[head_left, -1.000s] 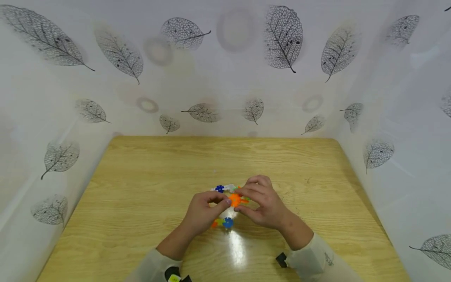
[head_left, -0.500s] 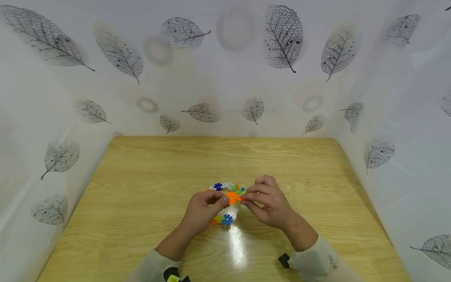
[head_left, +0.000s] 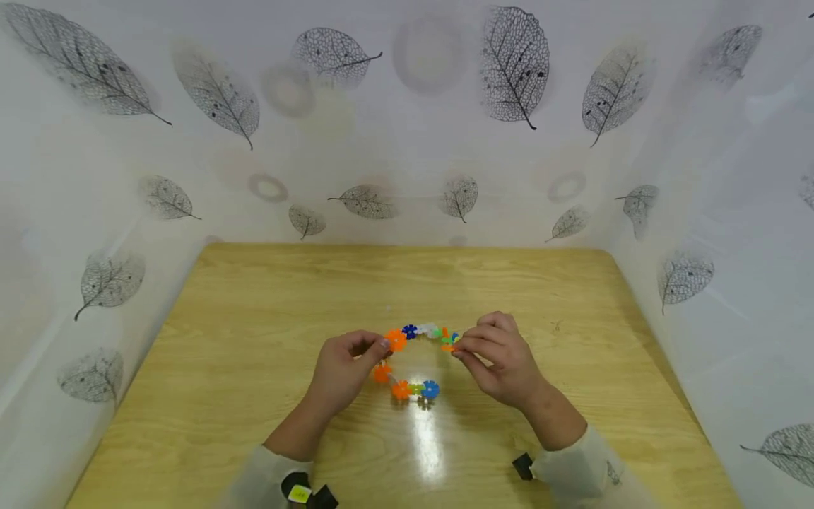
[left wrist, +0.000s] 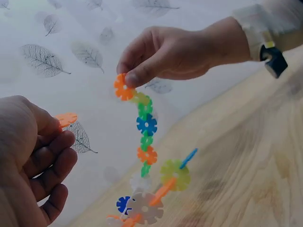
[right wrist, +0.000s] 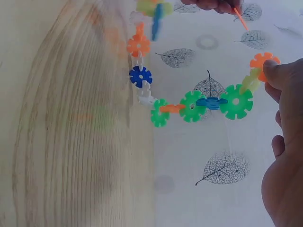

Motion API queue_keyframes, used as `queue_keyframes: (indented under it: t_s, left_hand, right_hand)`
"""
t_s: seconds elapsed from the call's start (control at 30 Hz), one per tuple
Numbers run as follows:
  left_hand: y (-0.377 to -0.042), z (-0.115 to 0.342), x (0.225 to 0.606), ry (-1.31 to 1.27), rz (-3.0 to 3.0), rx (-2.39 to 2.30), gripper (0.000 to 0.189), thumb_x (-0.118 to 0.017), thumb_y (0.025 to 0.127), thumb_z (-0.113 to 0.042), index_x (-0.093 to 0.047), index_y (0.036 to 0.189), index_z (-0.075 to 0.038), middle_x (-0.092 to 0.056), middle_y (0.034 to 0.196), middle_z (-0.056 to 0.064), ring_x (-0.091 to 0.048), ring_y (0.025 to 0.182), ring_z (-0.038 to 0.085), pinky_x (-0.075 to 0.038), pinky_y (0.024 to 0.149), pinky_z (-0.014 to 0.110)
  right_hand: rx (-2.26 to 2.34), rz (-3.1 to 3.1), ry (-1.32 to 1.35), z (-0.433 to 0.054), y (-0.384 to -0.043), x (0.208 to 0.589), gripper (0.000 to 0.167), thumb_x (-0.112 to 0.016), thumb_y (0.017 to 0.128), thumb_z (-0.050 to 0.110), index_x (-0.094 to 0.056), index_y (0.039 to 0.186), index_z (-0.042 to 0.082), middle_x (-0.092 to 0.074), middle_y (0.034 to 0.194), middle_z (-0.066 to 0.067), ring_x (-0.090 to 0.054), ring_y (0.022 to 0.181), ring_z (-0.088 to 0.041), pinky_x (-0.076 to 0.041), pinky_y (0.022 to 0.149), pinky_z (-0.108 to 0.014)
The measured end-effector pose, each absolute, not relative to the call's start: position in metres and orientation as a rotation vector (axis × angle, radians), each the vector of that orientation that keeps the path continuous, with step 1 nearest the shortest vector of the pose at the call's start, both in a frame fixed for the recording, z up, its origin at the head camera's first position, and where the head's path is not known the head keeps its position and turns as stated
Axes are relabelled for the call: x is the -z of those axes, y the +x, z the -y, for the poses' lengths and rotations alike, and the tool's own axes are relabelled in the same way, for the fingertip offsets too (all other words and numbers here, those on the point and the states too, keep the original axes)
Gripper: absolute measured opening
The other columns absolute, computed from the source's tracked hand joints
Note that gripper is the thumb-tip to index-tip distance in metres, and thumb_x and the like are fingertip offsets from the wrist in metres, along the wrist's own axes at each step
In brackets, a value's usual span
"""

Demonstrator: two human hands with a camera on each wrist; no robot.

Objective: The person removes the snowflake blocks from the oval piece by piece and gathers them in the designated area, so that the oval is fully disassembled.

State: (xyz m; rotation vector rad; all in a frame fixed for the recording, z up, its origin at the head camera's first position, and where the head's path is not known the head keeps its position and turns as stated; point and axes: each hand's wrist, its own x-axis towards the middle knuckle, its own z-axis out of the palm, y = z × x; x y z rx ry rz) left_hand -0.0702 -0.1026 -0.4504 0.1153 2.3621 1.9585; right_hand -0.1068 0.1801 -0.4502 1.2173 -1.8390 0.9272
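Note:
My left hand (head_left: 346, 371) pinches a loose orange notched snowflake disc (head_left: 397, 340) between thumb and fingers. The orange end disc (left wrist: 124, 87) of a linked chain is gripped by my right hand (head_left: 502, 364), to the right of the left one. From there the chain of interlocking plastic discs curves round, with green discs (right wrist: 236, 101), a dark blue disc (right wrist: 140, 76) and whitish, orange and yellow-green ones. Its other end, a blue disc (head_left: 430, 389), lies nearer the person. In the right wrist view, the left hand's disc stands apart from the chain.
A wood-grain table (head_left: 267, 297) lies under the hands. Pale sheets (head_left: 407, 141) printed with leaves stand around its back and sides. Black straps with small attachments (head_left: 523, 466) sit at the sleeves.
The hands were close together at the orange discs and have moved apart. My left hand went left with its disc, my right hand slightly right with the chain end. More of the chain shows.

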Motion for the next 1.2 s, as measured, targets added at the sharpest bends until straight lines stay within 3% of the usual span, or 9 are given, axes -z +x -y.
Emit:
queue_keyframes:
  t_s: [0.13, 0.33, 0.6, 0.93, 1.2]
  left_hand:
    - [-0.078, 0.117, 0.454, 0.050, -2.357, -1.930, 0.019, -0.072, 0.100, -0.027, -0.078, 0.100, -0.008, -0.076, 0.097, 0.012, -0.070, 0.096, 0.038, -0.059, 0.083, 0.040]
    - [-0.093, 0.147, 0.465, -0.058, -2.454, -1.814, 0.024, -0.069, 0.102, -0.032, -0.076, 0.108, -0.010, -0.075, 0.104, 0.013, -0.068, 0.100, 0.034, -0.055, 0.084, 0.034]
    - [-0.114, 0.181, 0.480, -0.101, -2.674, -1.442, 0.030, -0.065, 0.103, -0.032, -0.077, 0.114, -0.006, -0.075, 0.110, 0.010, -0.067, 0.103, 0.027, -0.055, 0.090, 0.045]
    - [-0.132, 0.198, 0.501, -0.148, -2.827, -1.191, 0.031, -0.062, 0.103, -0.026, -0.077, 0.114, -0.002, -0.074, 0.113, 0.018, -0.068, 0.108, 0.037, -0.052, 0.094, 0.054]
    - [-0.144, 0.203, 0.509, -0.166, -2.881, -1.060, 0.031, -0.062, 0.101, -0.030, -0.079, 0.110, -0.006, -0.075, 0.112, 0.016, -0.069, 0.106, 0.038, -0.052, 0.093, 0.054]
  right_hand:
    - [-0.921, 1.828, 1.234, -0.182, -0.109, 0.449, 0.018, -0.072, 0.100, 0.020, -0.079, 0.091, 0.006, -0.074, 0.085, -0.005, -0.053, 0.079, -0.027, -0.037, 0.079, -0.040]
    - [-0.922, 1.807, 1.229, -0.182, -0.108, 0.447, 0.019, -0.072, 0.100, 0.019, -0.079, 0.090, 0.005, -0.074, 0.084, -0.006, -0.054, 0.078, -0.027, -0.038, 0.078, -0.040]
    - [-0.913, 1.818, 1.239, -0.183, -0.107, 0.445, 0.018, -0.073, 0.099, 0.019, -0.079, 0.090, 0.006, -0.074, 0.085, -0.004, -0.054, 0.079, -0.027, -0.037, 0.079, -0.040]
    - [-0.909, 1.793, 1.270, -0.181, -0.107, 0.444, 0.018, -0.073, 0.099, 0.020, -0.078, 0.088, 0.007, -0.073, 0.084, -0.003, -0.053, 0.080, -0.026, -0.038, 0.080, -0.040]
    - [-0.905, 1.795, 1.265, -0.182, -0.108, 0.444, 0.018, -0.073, 0.099, 0.020, -0.078, 0.088, 0.007, -0.073, 0.084, -0.003, -0.053, 0.081, -0.027, -0.038, 0.079, -0.039]
